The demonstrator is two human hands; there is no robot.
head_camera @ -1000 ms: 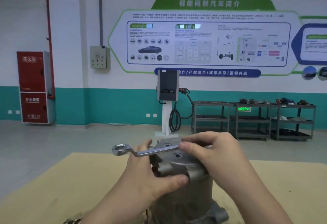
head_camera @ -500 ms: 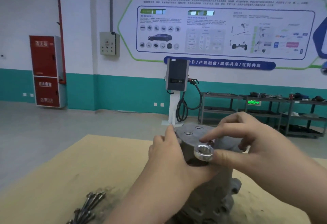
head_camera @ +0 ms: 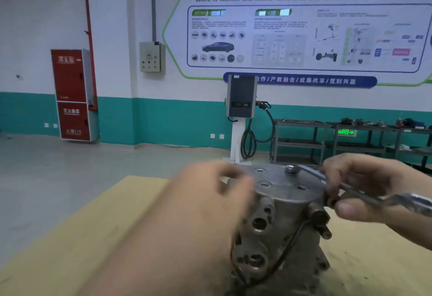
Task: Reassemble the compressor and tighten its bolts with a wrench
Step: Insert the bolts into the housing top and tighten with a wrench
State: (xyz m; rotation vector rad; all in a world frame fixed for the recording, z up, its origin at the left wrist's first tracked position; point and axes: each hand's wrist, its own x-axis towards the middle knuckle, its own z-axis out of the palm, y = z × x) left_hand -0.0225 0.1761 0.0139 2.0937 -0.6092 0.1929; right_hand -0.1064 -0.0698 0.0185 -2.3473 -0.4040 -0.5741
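On tan board tabletop [head_camera: 98,230], compressor [head_camera: 280,221] stands upright, round flat cover with bolt holes facing up. Wrench [head_camera: 350,189] laid across cover, ring end on far bolt. Right hand [head_camera: 369,186] pinches wrench shank at cover's right edge. Left hand [head_camera: 210,193] blurred against compressor's left side, grip unclear. Beyond: grey floor, white-and-teal wall, poster, charging post [head_camera: 240,113], red cabinet [head_camera: 73,94], metal shelves [head_camera: 304,141].

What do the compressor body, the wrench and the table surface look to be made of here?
Compressor: dull grey cast metal, probably aluminium, with a matte, rough skin.
Wrench: bright polished steel, likely chromed, with sharp glints.
Table surface: pale yellow-tan board, perhaps wood or fibreboard; matte, no visible grain.
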